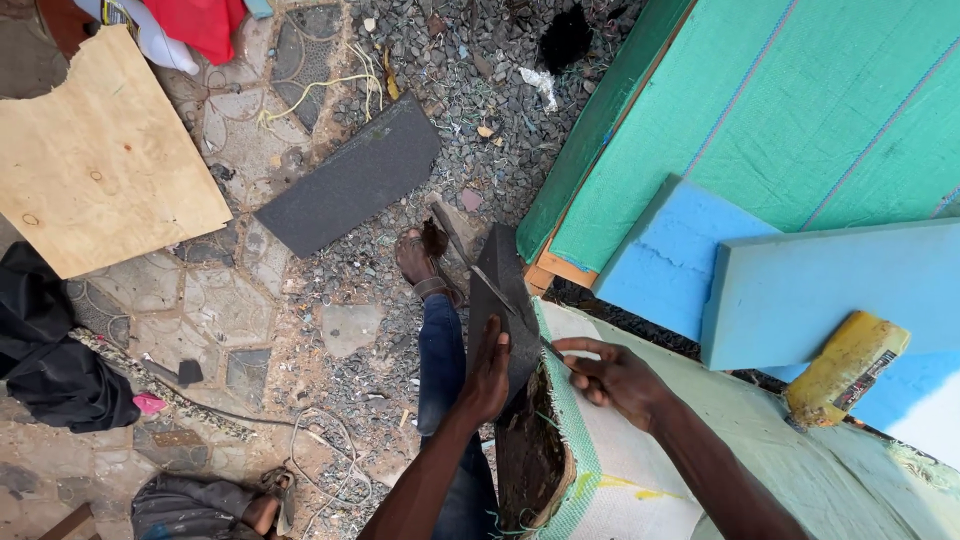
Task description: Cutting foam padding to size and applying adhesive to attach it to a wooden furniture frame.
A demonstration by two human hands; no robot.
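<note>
Across the right half, green foam slabs (800,100) lean, cut off by the top and right edges; two blue foam blocks (800,290) lie against them. Below, a pale fabric-covered cushion (760,450) runs out of view at the bottom, its near end open on a dark interior too shadowed to make out. Top left, a plywood sheet (95,160) rests on paving; a dark grey strip (350,190) lies on the gravel beside it. A yellow bottle (845,370) lies on the cushion edge, label unreadable.

At centre, a dark foam piece (505,310) stands upright against the cushion's end. Left hand (487,375) is laid flat on it, fingers together, pressing rather than gripping. Right hand (610,375) has its fingers pinched shut on a thin blade (490,280) that crosses the foam piece; the handle is hidden inside the hand. A jeans leg and sandalled foot (415,260) show behind.
</note>
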